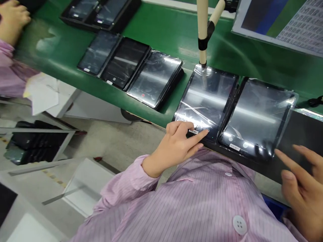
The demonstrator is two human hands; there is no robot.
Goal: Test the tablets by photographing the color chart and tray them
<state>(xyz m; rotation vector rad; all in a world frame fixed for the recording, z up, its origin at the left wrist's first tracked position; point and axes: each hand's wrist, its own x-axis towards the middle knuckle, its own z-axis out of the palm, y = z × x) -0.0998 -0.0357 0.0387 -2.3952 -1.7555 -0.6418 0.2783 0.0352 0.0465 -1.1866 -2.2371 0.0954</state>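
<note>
Two film-covered tablets lie side by side at the front edge of the green table. On the lower part of the left tablet rests the extended index finger of my left hand, near a round mark; its other fingers are partly curled and nothing is held. My right hand is at the lower right, fingers apart and holding nothing, its index fingertip by the lower right corner of the right tablet. That tablet has a small white label along its bottom. A dark flat panel lies further right.
Three more tablets lie in a row to the left, with a black tray of devices behind. A beige pole rises behind the left tablet. Another person's hand is at the far left. The green table has a framed sheet behind.
</note>
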